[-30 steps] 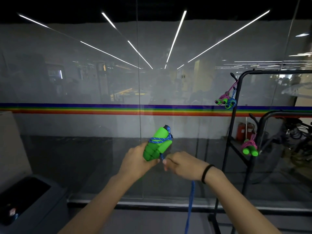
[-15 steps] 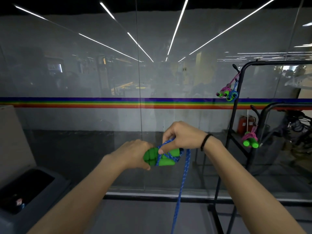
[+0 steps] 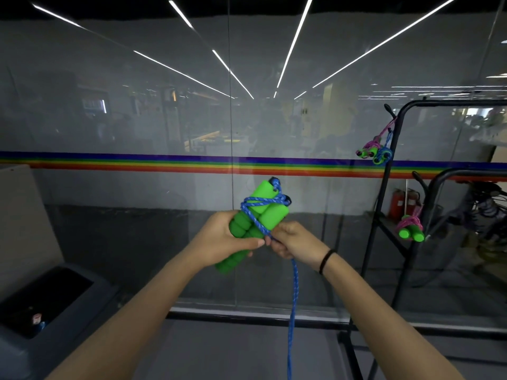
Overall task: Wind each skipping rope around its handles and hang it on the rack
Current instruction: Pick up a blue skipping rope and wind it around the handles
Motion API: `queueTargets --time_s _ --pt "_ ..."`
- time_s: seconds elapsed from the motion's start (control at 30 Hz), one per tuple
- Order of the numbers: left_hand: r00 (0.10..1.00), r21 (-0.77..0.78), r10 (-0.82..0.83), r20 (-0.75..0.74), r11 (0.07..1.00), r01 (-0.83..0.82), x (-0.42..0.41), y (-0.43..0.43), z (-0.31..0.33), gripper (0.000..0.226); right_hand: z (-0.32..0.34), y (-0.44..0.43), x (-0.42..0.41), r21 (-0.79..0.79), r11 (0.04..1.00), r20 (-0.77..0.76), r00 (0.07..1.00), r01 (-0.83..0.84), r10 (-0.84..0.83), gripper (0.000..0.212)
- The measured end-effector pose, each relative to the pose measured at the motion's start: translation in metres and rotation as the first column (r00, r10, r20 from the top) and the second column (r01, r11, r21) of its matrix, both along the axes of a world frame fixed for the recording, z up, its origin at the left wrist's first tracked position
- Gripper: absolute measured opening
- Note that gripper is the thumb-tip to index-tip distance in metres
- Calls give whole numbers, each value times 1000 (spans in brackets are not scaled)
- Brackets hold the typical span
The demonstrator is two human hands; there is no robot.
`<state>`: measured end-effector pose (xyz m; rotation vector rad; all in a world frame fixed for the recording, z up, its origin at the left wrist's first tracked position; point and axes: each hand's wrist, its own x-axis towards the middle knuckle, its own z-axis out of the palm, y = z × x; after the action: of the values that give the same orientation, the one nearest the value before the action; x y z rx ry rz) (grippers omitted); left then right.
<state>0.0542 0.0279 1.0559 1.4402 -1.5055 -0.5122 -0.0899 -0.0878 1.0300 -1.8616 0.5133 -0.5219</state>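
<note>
My left hand (image 3: 223, 239) grips two green foam handles (image 3: 270, 212) held side by side, tilted up to the right. A blue rope (image 3: 293, 297) crosses them in a few turns near their tops. My right hand (image 3: 295, 242) pinches that rope just below the handles, and the loose length hangs straight down out of view. At the right stands a black rack (image 3: 384, 187). Two wound ropes (image 3: 375, 153) hang from its upper hook, one pink and one blue. A pink-wound rope with green handles (image 3: 410, 229) hangs lower.
A glass wall (image 3: 164, 119) with a rainbow stripe stands directly ahead. A grey bin (image 3: 55, 311) with a dark opening sits at the lower left. A red fire extinguisher (image 3: 397, 204) shows behind the rack. Grey floor lies below my arms.
The handles have tipped from lying level to pointing up and right. My right hand has come down from above the handles to below them, carrying the rope around.
</note>
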Motion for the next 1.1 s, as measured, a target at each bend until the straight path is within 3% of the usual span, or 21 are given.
queueTargets --time_s 0.07,0.13,0.2,0.27,0.37,0.5,0.57,0.63,0.7,0.77,0.87,0.93,1.1 --pt "993 -1 82 -82 997 -82 2 -3 -4 31 2 9 -1 -134 991 -103 994 23 -37 41" --pt "988 1 148 -40 989 -148 3 -7 -10 40 9 17 -4 -346 938 -227 968 21 -105 41" --pt "961 -19 227 159 974 -227 4 -8 -17 44 18 22 -7 -545 836 -351 924 -68 -154 39" --pt "855 -3 325 405 935 -355 3 -7 -22 48 28 23 -10 -662 731 -426 885 -164 -187 36" --pt "646 27 302 701 894 -448 3 -6 -27 56 44 26 -12 -711 664 -450 875 -231 -177 29" --pt "463 18 194 865 910 -415 2 -5 -29 53 61 29 -8 -732 615 -481 862 -294 -160 25" --pt "422 8 159 893 930 -367 2 -4 -28 50 66 32 -6 -755 580 -480 860 -305 -172 27" --pt "432 20 102 896 963 -269 3 -1 -24 47 71 33 -4 -781 554 -454 871 -289 -186 29" --pt "500 58 27 866 986 -153 5 4 -20 39 71 31 -2 -757 594 -426 895 -273 -131 27" --pt "599 95 -37 800 993 -66 9 10 -15 33 66 21 1 -633 733 -348 937 -248 16 21" --pt "740 50 -59 670 998 34 14 14 -15 25 48 11 3 -309 920 -133 969 -241 209 11" --pt "816 2 -72 574 996 87 15 14 -16 26 33 8 5 -192 958 -23 976 -215 214 17" --pt "969 34 -126 213 992 121 11 15 -23 27 14 7 6 -113 983 68 986 -143 151 22"
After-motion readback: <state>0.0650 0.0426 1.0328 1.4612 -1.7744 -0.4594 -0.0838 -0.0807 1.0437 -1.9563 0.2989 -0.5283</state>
